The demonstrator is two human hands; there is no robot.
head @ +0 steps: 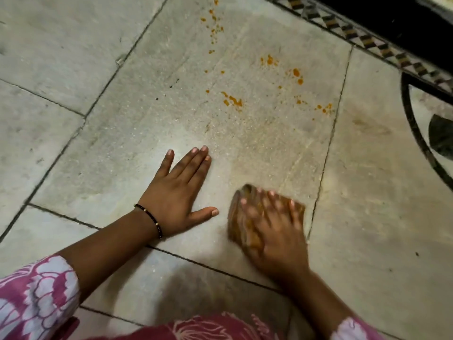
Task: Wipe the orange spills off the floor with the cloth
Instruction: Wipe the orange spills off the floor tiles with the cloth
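The right hand (274, 231) is pressing a crumpled brown, orange-stained cloth (242, 227) flat against the floor (98, 69) — fingers spread, motion-blurred. Beyond the cloth, orange spills (232, 100) are dotting the tile. The left hand (176, 192) is resting flat beside the cloth — holding nothing.

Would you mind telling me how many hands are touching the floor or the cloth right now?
2. The left hand lies flat on the floor tile; the right hand, blurred, presses the cloth near the tile's lower right corner.
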